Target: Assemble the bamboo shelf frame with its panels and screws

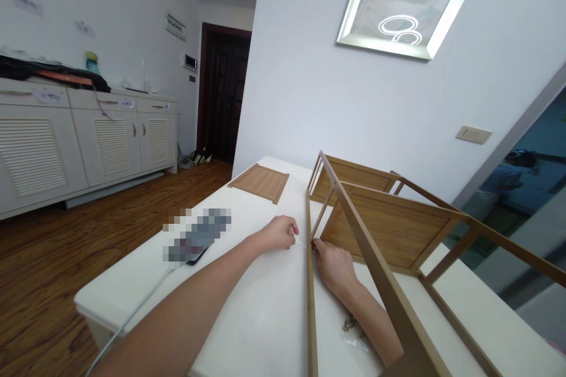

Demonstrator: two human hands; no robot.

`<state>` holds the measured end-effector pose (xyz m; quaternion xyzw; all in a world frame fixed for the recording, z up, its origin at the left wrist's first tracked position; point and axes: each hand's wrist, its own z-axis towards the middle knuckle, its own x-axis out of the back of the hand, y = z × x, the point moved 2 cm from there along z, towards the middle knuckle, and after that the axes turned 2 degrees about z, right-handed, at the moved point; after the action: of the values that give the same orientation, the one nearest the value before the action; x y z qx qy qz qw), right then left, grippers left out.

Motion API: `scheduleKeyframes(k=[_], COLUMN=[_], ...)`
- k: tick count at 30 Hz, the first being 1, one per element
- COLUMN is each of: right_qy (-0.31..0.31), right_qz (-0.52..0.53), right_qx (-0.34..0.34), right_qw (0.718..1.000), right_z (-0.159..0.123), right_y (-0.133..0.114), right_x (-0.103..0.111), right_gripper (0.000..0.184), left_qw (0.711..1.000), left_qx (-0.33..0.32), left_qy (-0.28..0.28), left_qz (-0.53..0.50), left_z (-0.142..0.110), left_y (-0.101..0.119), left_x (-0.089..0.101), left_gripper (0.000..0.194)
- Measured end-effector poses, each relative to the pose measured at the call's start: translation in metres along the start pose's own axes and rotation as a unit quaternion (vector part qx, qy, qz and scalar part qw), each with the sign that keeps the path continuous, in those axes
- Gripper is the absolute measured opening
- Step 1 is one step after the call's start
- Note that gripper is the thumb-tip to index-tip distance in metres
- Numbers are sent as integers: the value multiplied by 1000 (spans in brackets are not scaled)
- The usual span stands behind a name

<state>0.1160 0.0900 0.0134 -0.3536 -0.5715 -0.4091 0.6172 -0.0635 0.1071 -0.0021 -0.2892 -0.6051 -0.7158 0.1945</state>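
A bamboo shelf frame (380, 247) lies on its side on the white table, with two slatted panels fitted between its rails. On the outer side of its near rail, my left hand (279, 233) pinches a thin, bent metal hex key (301, 245), whose tip meets the rail. My right hand (338, 268) reaches inside the frame, fingers closed at the same joint; a small dark bit shows at the fingertips, too hidden to name. Below the right wrist, a few small metal fittings (348, 323) lie beside a clear plastic bag (356, 343).
A loose bamboo panel (260, 182) lies flat at the far end of the white table (260, 318). A blurred-out phone (197, 238) with a white cable (137, 311) rests on the left side. White cabinets (101, 135) stand along the left wall.
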Motion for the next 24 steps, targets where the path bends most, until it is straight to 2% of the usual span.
scheduleKeyframes(k=[5, 9, 16, 24], right_qy=[1, 5, 9, 9], right_qz=[10, 23, 35, 37], right_qx=[-3, -5, -6, -7], right_qw=[1000, 1000, 999, 999], right_z=[-4, -7, -6, -9], right_y=[-5, -9, -9, -11], right_x=[7, 11, 11, 15], right_gripper=[33, 32, 32, 36], left_qw=[988, 973, 953, 942], left_qx=[93, 136, 164, 190], left_qy=[-7, 0, -8, -5], left_qz=[-122, -188, -256, -278], left_z=[5, 6, 0, 3], left_y=[-4, -8, -3, -6], left_x=[-8, -8, -6, -9], left_gripper=[29, 26, 24, 25])
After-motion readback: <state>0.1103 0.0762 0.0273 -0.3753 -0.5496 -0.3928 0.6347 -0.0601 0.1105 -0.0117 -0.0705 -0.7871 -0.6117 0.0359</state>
